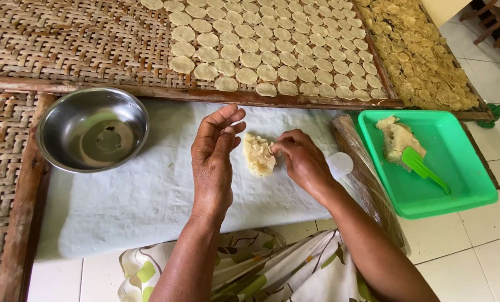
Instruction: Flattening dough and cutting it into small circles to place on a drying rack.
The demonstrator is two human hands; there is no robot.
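Left hand (213, 159) raised on edge above the white cloth (149, 196), palm turned to the right, fingers held straight, close together and slightly spread at the tips, thumb side uppermost. Cupped against the left side of a pale yellow lump of dough (259, 154), touching it along the palm edge but not closed round it. Left forearm stretched up from the bottom of the view, over a leaf-patterned garment (272, 268).

Right hand (300, 159) curled, knuckles up, thumb and forefinger pinched together on the right edge of the dough; remaining fingers folded under. Right forearm angled in from the lower right corner, crossing a rolling pin wrapped in clear film (367, 179). Small round translucent lid (340, 163) lying just beside the right wrist.

Dough resting on the cloth between the two hands, roughly in the middle of the view.

Empty steel bowl (93, 128) standing on the cloth to the left, well apart from the hands. Green plastic tray (457, 184) on the tiled floor to the right, holding another mass of dough (396, 140) and a green spatula (423, 168). Beyond the cloth, a woven drying mat (65, 39) covered in rows of flat pale discs (272, 50); further right, a mat of yellower, curled discs (418, 50).
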